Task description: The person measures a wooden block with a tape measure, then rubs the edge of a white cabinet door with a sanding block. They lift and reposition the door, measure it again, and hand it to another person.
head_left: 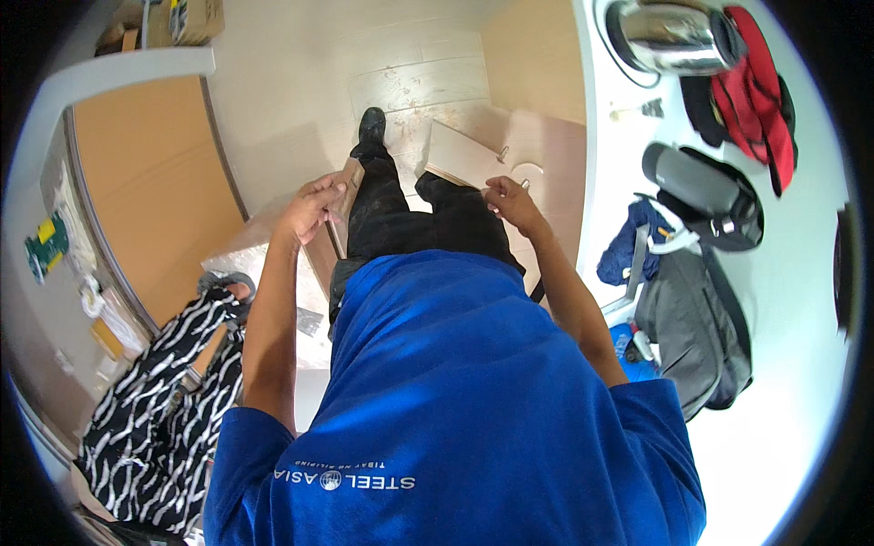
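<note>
My left hand (314,207) has its fingers closed around the edge of a narrow wooden board (351,175), beside my left thigh. To the right, my right hand (515,202) is closed in a pinch above my right knee. What its fingers hold, if anything, is too small to make out. Beyond that knee lies a pale panel (462,153) with a brown edge, its near end partly hidden by my leg. A small metal fitting (503,155) shows at the panel's right end.
A white counter (628,155) runs along the right, bearing a steel kettle (674,36), a red and black bag (751,100), a cap (737,214) and a dark grey bag (683,318). Black-and-white patterned cloth (146,428) lies at lower left. Debris (414,123) dots the tiled floor.
</note>
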The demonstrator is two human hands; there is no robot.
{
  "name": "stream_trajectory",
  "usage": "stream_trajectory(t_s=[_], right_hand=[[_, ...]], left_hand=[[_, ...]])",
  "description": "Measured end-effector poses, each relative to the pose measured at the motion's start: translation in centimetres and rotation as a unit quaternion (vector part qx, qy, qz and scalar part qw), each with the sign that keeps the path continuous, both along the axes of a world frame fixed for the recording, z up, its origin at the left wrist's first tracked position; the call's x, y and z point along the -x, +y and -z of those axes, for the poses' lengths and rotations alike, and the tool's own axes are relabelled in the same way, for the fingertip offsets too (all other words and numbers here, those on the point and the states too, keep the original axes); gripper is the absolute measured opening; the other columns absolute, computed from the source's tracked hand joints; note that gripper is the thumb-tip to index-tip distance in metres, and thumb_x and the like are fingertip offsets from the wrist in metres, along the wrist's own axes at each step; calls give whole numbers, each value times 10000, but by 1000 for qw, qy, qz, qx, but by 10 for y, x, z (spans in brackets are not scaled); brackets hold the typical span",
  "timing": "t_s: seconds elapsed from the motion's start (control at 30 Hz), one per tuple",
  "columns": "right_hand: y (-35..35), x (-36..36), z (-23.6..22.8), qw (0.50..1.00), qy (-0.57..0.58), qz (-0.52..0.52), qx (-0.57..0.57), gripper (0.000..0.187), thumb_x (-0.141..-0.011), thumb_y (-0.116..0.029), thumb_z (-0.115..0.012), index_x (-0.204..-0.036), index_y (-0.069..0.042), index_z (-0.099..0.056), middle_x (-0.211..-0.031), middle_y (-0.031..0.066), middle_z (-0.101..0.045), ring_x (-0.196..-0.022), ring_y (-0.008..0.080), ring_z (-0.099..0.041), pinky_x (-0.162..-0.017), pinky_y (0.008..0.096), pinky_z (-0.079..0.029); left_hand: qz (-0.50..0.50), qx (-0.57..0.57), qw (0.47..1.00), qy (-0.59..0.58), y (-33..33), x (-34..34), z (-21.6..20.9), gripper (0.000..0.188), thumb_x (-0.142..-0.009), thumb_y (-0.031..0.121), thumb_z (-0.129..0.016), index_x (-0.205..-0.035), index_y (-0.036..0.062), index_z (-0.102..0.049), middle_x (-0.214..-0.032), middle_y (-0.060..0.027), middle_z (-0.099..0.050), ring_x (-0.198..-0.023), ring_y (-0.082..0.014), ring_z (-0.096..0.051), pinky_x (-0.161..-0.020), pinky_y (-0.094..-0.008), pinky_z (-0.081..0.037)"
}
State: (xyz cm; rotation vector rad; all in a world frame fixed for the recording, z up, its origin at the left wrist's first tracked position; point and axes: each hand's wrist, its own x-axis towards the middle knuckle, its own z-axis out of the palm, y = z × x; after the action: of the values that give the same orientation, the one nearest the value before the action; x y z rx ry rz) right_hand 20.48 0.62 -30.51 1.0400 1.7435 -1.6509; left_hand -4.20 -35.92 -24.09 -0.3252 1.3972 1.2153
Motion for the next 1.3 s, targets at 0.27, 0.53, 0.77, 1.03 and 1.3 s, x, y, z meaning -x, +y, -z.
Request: stream_trajectory(t_s=[0.27,0.53,0.77,1.03,1.3], right_hand=[[-6,18,77,961,-38,-238,-139,412,-929,-329,-711,-1189,-13,-668,-1044,197,-739,-1014,370,-708,-888,438,-552],[-25,66,113,927,59,-295,-223,459,-901,-258,-702,-1290,-29,-612,-1331,216,-629,-1155,424,-649,-1021,478,-513],[-47,125,155,781,146,-555,-247,480,-884,-157,-663,-1337,-28,-570,-1451,155,-545,-1098,410,-674,-976,503,-546],[-33,151,198,777,134,-595,-154,374,-868,-92,-613,-1227,13,-591,-1284,189,-604,-1033,397,-686,-905,482,-571],[-10,153,180,831,146,-517,-147,430,-895,-150,-682,-1279,14,-579,-1355,213,-599,-1101,402,-664,-917,483,-562]], left_hand=[[-283,-22,952,-113,10,-71,14,537,-976,252,-642,-1448,23,-528,-1129,-96,-670,-610,-186,-645,-574,-301,-588],[-234,-25,964,-127,26,-76,31,636,-972,242,-582,-1559,54,-428,-1101,-159,-691,-641,-190,-638,-496,-291,-491],[-242,-32,957,-158,34,-89,58,648,-972,243,-573,-1552,4,-412,-1083,-184,-693,-620,-181,-631,-480,-267,-490],[-300,-41,933,-196,29,-101,83,622,-998,264,-558,-1538,-13,-419,-1073,-186,-698,-599,-172,-636,-465,-262,-496],[-300,-43,934,-190,36,-103,88,609,-1003,253,-566,-1541,6,-421,-1082,-182,-695,-599,-172,-640,-463,-257,-500]])
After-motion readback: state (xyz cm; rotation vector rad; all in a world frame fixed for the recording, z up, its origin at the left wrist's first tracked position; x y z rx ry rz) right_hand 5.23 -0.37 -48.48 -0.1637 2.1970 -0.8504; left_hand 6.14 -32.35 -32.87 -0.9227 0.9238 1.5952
